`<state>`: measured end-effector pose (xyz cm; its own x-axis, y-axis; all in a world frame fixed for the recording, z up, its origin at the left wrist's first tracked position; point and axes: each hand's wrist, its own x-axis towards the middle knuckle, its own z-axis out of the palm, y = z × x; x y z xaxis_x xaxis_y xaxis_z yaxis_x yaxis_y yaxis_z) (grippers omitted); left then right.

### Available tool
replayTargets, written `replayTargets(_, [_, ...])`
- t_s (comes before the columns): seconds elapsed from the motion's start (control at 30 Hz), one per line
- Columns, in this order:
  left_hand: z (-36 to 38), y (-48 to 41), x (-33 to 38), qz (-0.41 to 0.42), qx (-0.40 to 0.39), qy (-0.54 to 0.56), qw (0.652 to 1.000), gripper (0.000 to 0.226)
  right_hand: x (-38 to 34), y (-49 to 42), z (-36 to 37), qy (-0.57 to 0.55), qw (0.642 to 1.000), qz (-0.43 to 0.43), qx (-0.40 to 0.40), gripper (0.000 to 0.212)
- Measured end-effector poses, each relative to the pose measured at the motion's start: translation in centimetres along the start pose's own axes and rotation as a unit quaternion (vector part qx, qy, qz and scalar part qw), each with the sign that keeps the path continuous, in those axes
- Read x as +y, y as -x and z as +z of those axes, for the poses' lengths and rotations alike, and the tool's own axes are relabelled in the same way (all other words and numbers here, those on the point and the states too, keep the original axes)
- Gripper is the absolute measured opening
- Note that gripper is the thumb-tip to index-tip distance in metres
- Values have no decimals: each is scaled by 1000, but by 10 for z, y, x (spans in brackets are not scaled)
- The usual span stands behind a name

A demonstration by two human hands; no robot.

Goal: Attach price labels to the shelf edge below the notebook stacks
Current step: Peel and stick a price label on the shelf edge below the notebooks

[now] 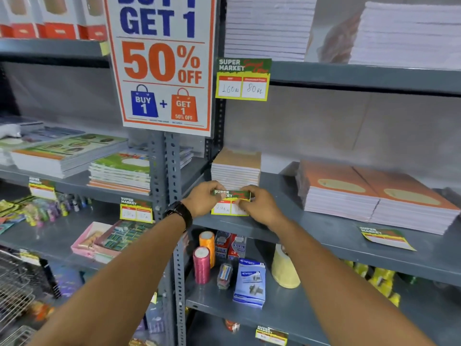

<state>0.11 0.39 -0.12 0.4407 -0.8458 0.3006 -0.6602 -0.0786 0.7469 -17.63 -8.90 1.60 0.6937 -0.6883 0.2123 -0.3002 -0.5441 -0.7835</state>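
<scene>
At frame centre, the left hand (203, 199) and right hand (259, 205) pinch a price label (228, 203) against the shelf edge (324, 242), directly below the small notebook stack (235, 168).

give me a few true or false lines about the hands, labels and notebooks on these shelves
1. Both hands hold one price label in front of the small notebook stack. True: the left hand and right hand pinch its two ends.
2. The watch is on the right wrist. False: it is on the left wrist.
3. A loose label lies flat on the shelf by the orange notebooks. True.
4. The upper label reads 50 and 25. False: it reads 160 and 80.
5. The held label has blank price boxes. False: there is handwriting in them.
</scene>
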Motion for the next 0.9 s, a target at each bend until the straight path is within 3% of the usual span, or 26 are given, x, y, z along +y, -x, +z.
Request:
replayTargets(0.07, [-3,21,4,28,11,23,999,2,-4,11,1,-18,999,-25,15,13])
replayTargets(0.13, [-3,46,4,47,15,43,998,7,-4,26,6,-12,999,-46,3,7])
replayTargets(0.27, [7,86,-5,13,8,95,995,9,8,51,19,33,997,-62,-24,9])
replayTargets(0.67, [38,85,-19,-58,95,-25,994,6,15,59,44,129,991,-30,37,14])
replayTargets(0.9, [39,86,-16,-51,108,-55,991,6,17,63,50,161,984,-39,61,17])
